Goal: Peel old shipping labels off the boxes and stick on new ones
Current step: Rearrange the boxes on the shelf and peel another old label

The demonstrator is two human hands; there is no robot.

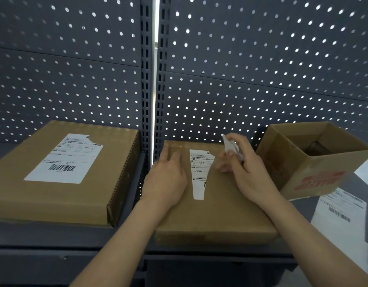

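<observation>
A flat brown box (pixel 216 208) lies in front of me on the grey shelf. A torn strip of its white shipping label (pixel 199 172) still sticks to the lid. My left hand (pixel 166 177) rests flat on the lid, just left of that strip. My right hand (pixel 243 166) holds a torn-off piece of label (pixel 230 148) above the right side of the lid. To the left lies a second flat box (pixel 61 191) with a nearly whole label (pixel 65 159) that has a barcode and a nicked top corner.
An open carton (pixel 311 162) with red print stands tilted at the right. White label sheets (pixel 342 212) lie in front of it. A dark pegboard wall (pixel 261 69) closes the back, split by an upright post (pixel 154 79).
</observation>
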